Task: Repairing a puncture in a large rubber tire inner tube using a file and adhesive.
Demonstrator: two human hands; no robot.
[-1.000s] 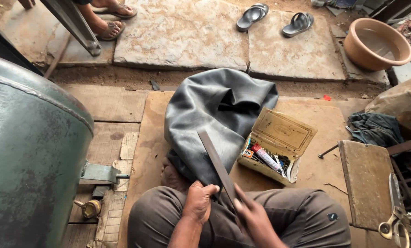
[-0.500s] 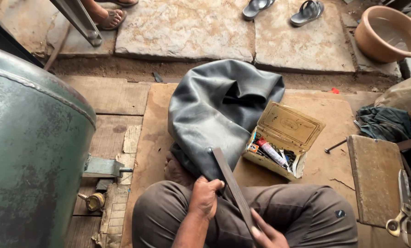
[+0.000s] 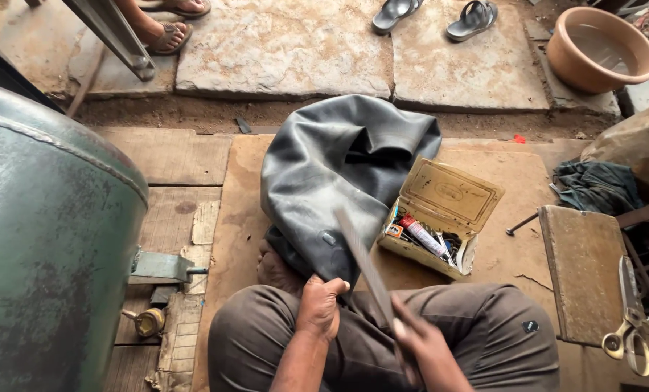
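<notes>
A single head-worn camera looks steeply down, close above the lap, facing the stone-paved ground ahead.

floor: wooden boards (image 3: 172,156) | beyond: stone slabs (image 3: 281,47) | light: daylight

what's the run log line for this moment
left hand: grips rubber inner tube | right hand: holds flat file | open tin beside

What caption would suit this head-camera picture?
Seated person's left hand grips a black inner tube; right hand holds a flat file.
</notes>
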